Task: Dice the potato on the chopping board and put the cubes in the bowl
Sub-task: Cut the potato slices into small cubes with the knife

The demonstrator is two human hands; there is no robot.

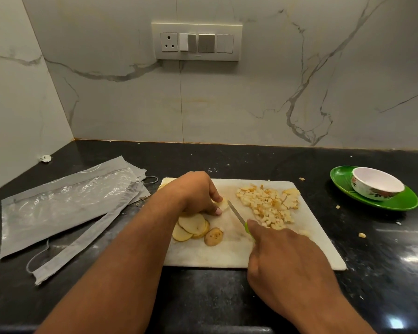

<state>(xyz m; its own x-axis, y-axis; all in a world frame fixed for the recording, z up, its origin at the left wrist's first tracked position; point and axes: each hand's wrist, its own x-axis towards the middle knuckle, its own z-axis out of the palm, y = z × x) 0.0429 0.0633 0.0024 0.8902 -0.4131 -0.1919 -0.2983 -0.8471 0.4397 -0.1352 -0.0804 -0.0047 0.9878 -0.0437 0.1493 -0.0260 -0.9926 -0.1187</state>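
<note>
Pinning a potato piece [222,204] mid-board under my left hand [195,192] fingers, I grip the knife [237,215] in my right hand [279,255], its blade just right of them, angled toward the chopping board's [319,242] near edge.

Black speckled worktop [203,297], grey plastic pouches [65,208] lying overlapped at left, crumpled white scrap [45,158] in the corner, green saucer [396,203], switch panel [196,41] on marble wall [299,80]
</note>
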